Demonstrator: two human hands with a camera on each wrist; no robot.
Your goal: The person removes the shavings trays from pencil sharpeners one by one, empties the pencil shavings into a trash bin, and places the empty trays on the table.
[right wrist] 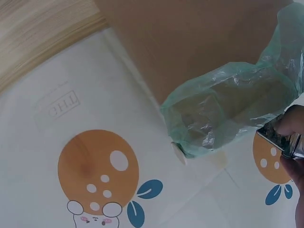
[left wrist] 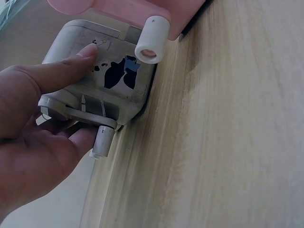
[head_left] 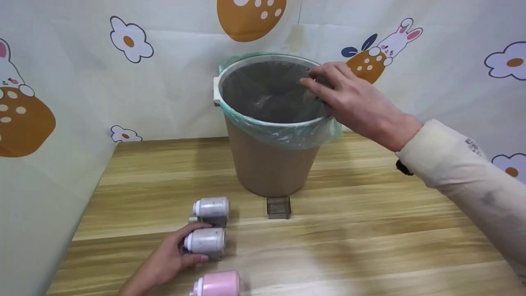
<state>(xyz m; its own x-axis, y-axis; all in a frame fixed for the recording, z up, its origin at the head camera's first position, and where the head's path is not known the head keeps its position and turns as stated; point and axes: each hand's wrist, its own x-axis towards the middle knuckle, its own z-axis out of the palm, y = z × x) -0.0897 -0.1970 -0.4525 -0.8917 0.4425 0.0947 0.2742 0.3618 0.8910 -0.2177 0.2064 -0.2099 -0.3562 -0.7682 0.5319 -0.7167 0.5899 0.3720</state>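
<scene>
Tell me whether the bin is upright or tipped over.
Upright: the bin stands with its narrower base on the wood-grained surface and its open mouth facing up, the green liner draped over its rim.

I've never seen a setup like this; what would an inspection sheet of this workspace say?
Surface: wood-grain tabletop.
Job's things: near grey-white unit with a crank; far grey-white unit beyond it; pink unit cut off by the head view's lower edge; small dark see-through tray in front of the bin, which has a green liner folded over its rim.
Clutter: nothing seen beyond these.
Grippers: none, bare hands instead. The left hand grips the near grey-white unit; the right hand pinches a dark-looking piece at the bin's mouth.
Cables: nothing seen.
Surroundings: pale backdrop printed with flowers and rabbits.
</scene>
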